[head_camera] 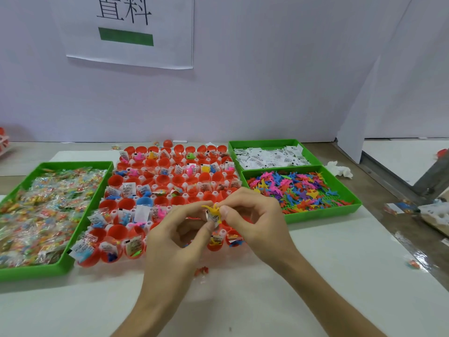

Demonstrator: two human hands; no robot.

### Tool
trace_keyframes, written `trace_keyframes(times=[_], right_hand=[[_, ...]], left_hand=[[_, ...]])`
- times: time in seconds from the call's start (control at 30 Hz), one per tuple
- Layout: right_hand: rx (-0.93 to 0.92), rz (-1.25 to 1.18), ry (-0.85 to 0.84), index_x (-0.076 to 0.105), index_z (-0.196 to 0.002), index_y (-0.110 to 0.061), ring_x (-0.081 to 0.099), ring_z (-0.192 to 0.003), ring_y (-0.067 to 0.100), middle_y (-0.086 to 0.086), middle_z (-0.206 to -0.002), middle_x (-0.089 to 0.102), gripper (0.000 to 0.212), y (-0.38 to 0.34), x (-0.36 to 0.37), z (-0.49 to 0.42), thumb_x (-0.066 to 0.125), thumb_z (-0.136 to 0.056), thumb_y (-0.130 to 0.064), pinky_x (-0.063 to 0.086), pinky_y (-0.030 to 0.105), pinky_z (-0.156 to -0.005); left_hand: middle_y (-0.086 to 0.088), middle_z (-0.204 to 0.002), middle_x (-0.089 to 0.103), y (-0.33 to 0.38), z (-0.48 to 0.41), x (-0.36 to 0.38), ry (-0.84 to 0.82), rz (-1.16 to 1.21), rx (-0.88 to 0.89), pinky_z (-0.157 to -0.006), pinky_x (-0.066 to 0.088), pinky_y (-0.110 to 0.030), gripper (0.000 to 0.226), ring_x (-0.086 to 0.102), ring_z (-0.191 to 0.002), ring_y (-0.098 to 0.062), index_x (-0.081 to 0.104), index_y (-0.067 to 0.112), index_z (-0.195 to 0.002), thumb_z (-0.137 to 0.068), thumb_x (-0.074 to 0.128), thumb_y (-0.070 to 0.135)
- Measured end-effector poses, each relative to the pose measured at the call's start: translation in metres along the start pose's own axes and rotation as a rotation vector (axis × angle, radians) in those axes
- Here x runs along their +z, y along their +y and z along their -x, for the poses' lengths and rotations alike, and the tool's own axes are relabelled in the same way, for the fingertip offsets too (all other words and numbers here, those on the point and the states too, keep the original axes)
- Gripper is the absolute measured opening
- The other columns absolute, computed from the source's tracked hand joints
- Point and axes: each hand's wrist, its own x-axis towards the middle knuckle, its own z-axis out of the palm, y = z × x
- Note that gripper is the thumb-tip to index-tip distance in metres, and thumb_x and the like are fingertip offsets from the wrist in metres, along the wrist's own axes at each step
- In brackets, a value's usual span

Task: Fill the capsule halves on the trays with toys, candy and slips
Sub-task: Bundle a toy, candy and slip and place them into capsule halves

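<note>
Pale wall (267, 81) fills the rear of the head view, w/ a white paper sign (128, 32) bearing black printed characters and a green bar. Below lies the white tabletop (315, 276).

Far L: green plastic tray (73, 164) heaped w/ candy in clear wrappers (48, 203).

Ctr: white moulded holder tray (185, 175) w/ rows of red plastic capsule halves (116, 180), open side up. Many already hold a slip, a toy or wrapped candy; others show bare red inside.

R rear: green tray (262, 142) of white printed paper slips (269, 158). Just in front, touching it, a second green tray (323, 215) of small flat multicoloured plastic toy figures (296, 188).

L hand (179, 237) and R hand (255, 215) meet above the near rows of the holder tray. Thumb and forefinger of each are closed in a pinch on one yellow plastic toy figure (213, 209) together w/ a white slip (213, 218) held against it; other fingers curled. Toy and slip are clear of the capsules, not yet in one.

Misc.: red closed capsule (167, 143) by the wall behind the holder tray; crumpled white tissue (340, 169) R of the toy tray; small red wrapped candy (201, 271) on the tabletop between the wrists.
</note>
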Motion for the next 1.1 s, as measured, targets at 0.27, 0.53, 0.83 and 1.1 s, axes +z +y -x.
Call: trace_keyframes(times=[0.27, 0.53, 0.83, 1.1], right_hand=[[-0.134, 0.067, 0.104, 0.076, -0.082, -0.011, 0.066, -0.078, 0.015, -0.010, -0.080, 0.067, 0.004, -0.003, 0.007, 0.004, 0.073, -0.085, -0.009, 0.051, 0.019, -0.067], [-0.237, 0.193, 0.178, 0.069, -0.078, -0.009, 0.062, -0.076, 0.016, -0.005, -0.079, 0.062, 0.007, -0.006, 0.015, 0.009, 0.070, -0.084, -0.011, 0.051, 0.025, -0.063], [-0.077, 0.068, -0.011, 0.064, -0.112, -0.021, 0.063, -0.083, 0.022, -0.006, -0.103, 0.062, 0.031, -0.009, 0.014, 0.009, 0.068, -0.084, -0.009, 0.056, 0.029, -0.072], [-0.022, 0.158, -0.198, 0.076, -0.099, -0.014, 0.070, -0.078, 0.015, -0.012, -0.086, 0.071, 0.015, -0.011, -0.013, -0.002, 0.079, -0.084, -0.016, 0.055, 0.024, -0.069]], left_hand=[[0.005, -0.090, 0.076, 0.005, 0.002, 0.001, 0.023, 0.113, -0.038, -0.069, 0.058, -0.019, 0.026, 0.074, -0.085, -0.016, 0.077, 0.034, -0.096, -0.075, 0.076, 0.020], [0.004, -0.089, 0.076, 0.005, 0.002, 0.001, 0.041, 0.106, -0.015, -0.068, 0.057, -0.018, 0.021, 0.073, -0.082, -0.013, 0.077, 0.030, -0.094, -0.074, 0.075, 0.023], [0.012, -0.092, 0.072, 0.005, -0.001, -0.002, 0.011, -0.107, 0.148, -0.071, 0.056, -0.015, 0.024, 0.071, -0.087, -0.012, 0.073, 0.029, -0.100, -0.079, 0.070, 0.017], [0.022, -0.091, 0.066, 0.003, -0.004, -0.008, -0.080, -0.329, 0.377, -0.078, 0.053, -0.009, 0.051, 0.068, -0.089, 0.003, 0.055, 0.032, -0.122, -0.078, 0.072, 0.014]])
